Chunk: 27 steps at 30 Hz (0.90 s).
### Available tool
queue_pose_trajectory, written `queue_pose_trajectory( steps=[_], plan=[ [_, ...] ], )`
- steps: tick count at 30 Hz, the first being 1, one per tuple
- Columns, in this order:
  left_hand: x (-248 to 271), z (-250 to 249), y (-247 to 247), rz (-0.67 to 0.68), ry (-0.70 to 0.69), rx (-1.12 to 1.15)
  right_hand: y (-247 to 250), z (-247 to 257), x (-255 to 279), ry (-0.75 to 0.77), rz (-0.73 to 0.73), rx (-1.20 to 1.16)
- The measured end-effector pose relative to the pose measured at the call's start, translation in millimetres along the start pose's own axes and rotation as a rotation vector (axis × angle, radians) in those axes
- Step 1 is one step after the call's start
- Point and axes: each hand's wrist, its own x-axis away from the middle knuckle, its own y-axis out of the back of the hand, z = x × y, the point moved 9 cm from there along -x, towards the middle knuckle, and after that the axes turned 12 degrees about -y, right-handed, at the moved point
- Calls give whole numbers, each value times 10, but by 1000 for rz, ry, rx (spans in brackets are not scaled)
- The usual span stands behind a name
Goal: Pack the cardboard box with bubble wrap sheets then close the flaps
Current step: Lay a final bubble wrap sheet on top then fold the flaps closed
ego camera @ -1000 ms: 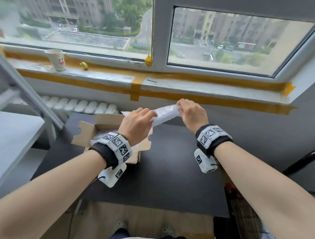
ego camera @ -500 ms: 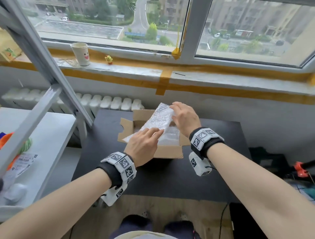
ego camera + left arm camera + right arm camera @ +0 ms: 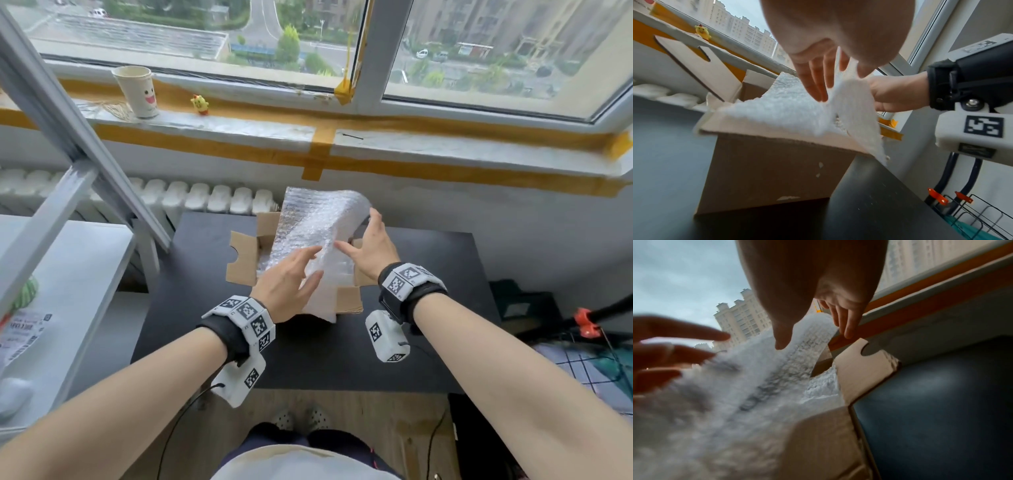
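Observation:
An open cardboard box (image 3: 245, 260) stands on the black table (image 3: 205, 257) with its flaps out. A bubble wrap sheet (image 3: 315, 219) lies spread over the opening; its far end arches up and its near end hangs over the front flap. My left hand (image 3: 308, 267) presses on the sheet's near part with straight, spread fingers. My right hand (image 3: 358, 233) touches the sheet's right edge, fingers straight. The left wrist view shows the box front (image 3: 766, 170) and the sheet (image 3: 781, 112) ridged under my fingers. More wrap (image 3: 822, 386) lies inside the box.
A white shelf unit (image 3: 68, 274) and a slanted metal frame (image 3: 68, 120) stand to the left. Behind the table are a radiator (image 3: 205, 198) and a windowsill with a paper cup (image 3: 137, 90) and a yellow toy (image 3: 200, 104). A stand with orange clamps (image 3: 582, 322) is on the right.
A second ago both hands gripped the sheet bunched up in the air. They brought it down over the box, let go, and now lie flat on the spread sheet.

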Motion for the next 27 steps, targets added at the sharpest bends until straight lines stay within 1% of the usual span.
queue_pose_trajectory(
  steps=[2,4,6,7,8,9,12,13,15,17,19,21,23,24,25,27],
  plan=[
    [-61,119,-61,72,88,66,-108,-96,-12,-59,93,-103],
    [-109,263,-47,76,158,66,-212,-153,-8,-101,181,-162],
    [-118,390,-42,101,200,34,-266,-159,4,-105,218,-168],
    [-115,426,-53,125,193,10,-274,-148,11,-93,221,-167],
    [-110,427,-63,145,160,-22,-275,-134,14,-77,217,-160],
    [-108,391,-63,153,99,-62,-264,-121,9,-59,201,-145],
    [-56,194,-74,159,-135,-195,-166,-104,-66,-17,83,-112],
    [-25,150,-91,168,-182,-221,-128,-95,-83,-4,52,-108],
    [25,147,-150,214,-195,-242,-89,-58,-99,36,31,-67],
    [47,235,-218,275,-152,-262,-83,30,-81,153,2,56],
    [40,342,-277,338,-103,-296,-116,161,13,328,-15,209],
    [38,426,-344,427,-72,-347,-251,223,138,463,61,377],
    [37,493,-377,502,-57,-385,-408,218,262,563,160,523],
    [41,525,-385,531,-47,-393,-439,231,329,611,171,537],
    [47,550,-395,555,-36,-396,-445,259,392,662,156,516],
    [64,589,-415,593,-23,-394,-415,293,480,714,100,431]
  ],
)
